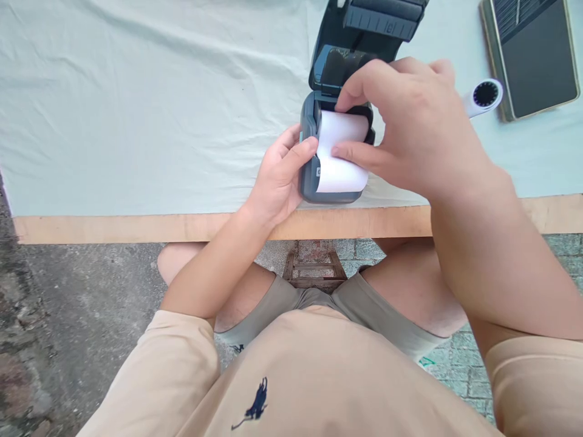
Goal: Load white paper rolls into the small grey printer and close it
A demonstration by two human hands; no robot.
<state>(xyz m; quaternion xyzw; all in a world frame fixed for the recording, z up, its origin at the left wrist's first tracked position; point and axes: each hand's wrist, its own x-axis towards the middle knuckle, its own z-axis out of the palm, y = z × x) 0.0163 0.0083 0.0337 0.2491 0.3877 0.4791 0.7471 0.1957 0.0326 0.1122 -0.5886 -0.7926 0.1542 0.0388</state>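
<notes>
paper [339, 173] in printer [325, 100] | printer on cloth [159, 115] | 1 roll [470, 104] right of printer | phone [540, 60] farther right

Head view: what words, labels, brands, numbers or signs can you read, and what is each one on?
No words or numbers are readable.
Small white label on the dark device: too small to read.
Mark on its open lid: too blurred to read.
Dark emblem on the shirt: no letters legible.
Green mark beside the shorts: unclear.

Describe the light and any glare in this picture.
In the head view, light is soft and even, shadows on the cloth faint; there too, streaky reflections cross the upper phone screen, and white paper in the dark device looks bright, with little detail.
</notes>
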